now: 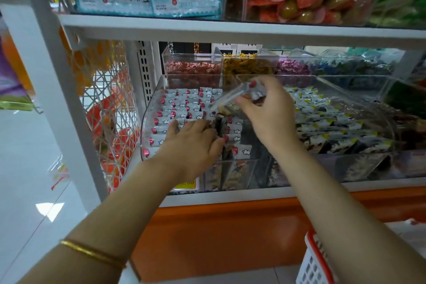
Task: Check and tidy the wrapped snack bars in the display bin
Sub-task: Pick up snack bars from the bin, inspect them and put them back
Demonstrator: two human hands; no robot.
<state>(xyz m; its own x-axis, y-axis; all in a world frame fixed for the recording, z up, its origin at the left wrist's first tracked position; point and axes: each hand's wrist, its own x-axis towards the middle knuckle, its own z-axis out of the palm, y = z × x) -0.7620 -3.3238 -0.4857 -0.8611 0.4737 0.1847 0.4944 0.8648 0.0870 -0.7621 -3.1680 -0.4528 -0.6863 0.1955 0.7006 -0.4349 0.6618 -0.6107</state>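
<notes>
A clear acrylic display bin (147, 120) on the lower shelf holds several rows of snack bars (182, 104) in white wrappers with red marks and cloud prints. My left hand (191, 145) lies flat on the bars at the bin's front, fingers spread and straight. Above the bin's right side, my right hand (267, 108) pinches one wrapped bar (255, 90) lifted clear of the rows. A tilted clear divider (228, 97) sits just left of that hand; whether the fingers touch it I cannot tell.
A neighbouring clear bin (322, 110) to the right holds yellow-marked wrapped bars. Smaller bins of red, gold and purple sweets (191, 69) stand behind. The upper shelf (207, 27) overhangs closely. A wire rack (108, 110) is at left, a red-and-white basket (315, 260) at lower right.
</notes>
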